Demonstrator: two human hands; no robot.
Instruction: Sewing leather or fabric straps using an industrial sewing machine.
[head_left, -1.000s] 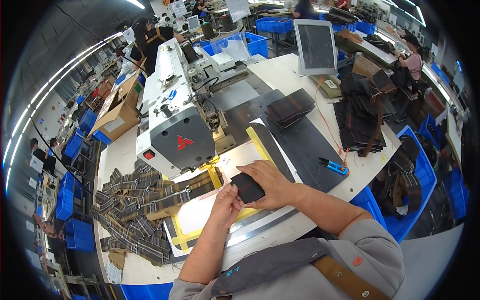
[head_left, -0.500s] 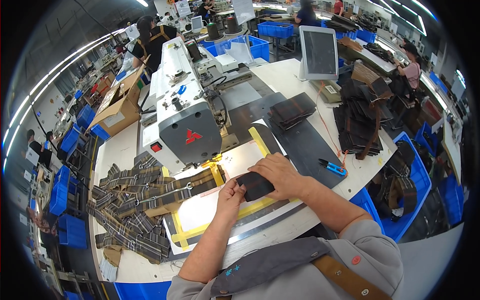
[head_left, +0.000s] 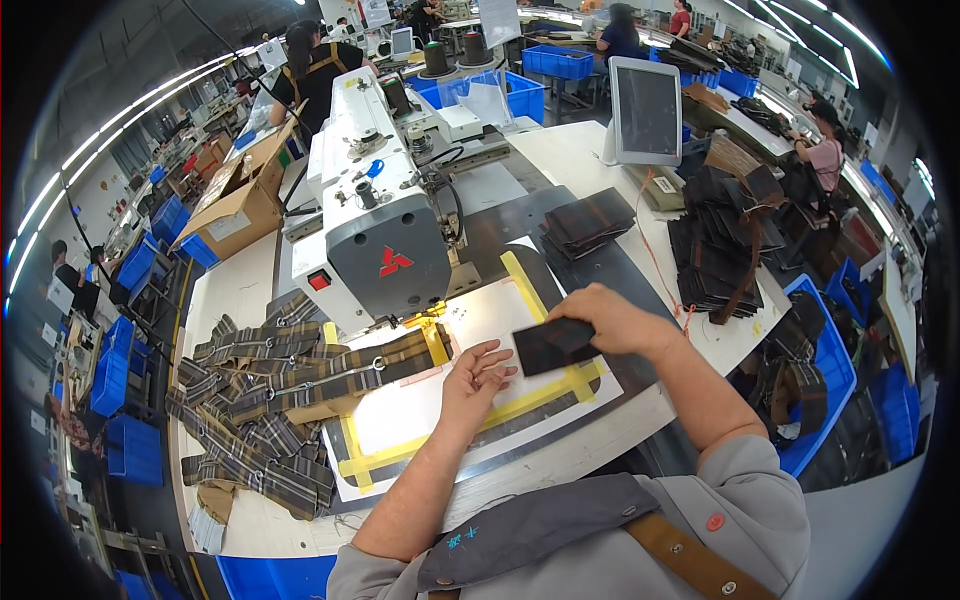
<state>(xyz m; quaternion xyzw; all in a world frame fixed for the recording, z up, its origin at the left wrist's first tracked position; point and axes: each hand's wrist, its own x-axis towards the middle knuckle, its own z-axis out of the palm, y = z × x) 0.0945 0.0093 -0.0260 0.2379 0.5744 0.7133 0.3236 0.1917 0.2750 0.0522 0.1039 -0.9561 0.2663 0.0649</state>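
Observation:
My right hand (head_left: 605,320) grips a dark plaid fabric piece (head_left: 545,348) at its far edge, above the white taped board (head_left: 400,445). Just left of the piece, my left hand (head_left: 485,365) has its fingers apart with nothing in them. Beyond it stands the sewing machine (head_left: 370,250), with a lit yellow attachment (head_left: 432,330) under its head. Plaid straps with metal rings (head_left: 270,400) lie piled to the left and run up to that attachment.
Dark fabric stacks (head_left: 585,225) (head_left: 715,265) lie behind and right, near a tablet (head_left: 645,110) and orange cord (head_left: 660,245). A cardboard box (head_left: 235,200) is back left. A filled blue bin (head_left: 830,400) is right of the table. Several other people work in the background.
My left hand has let go of the dark piece. My right hand has moved up and to the right with it, and my right arm now covers where the blue snips lay.

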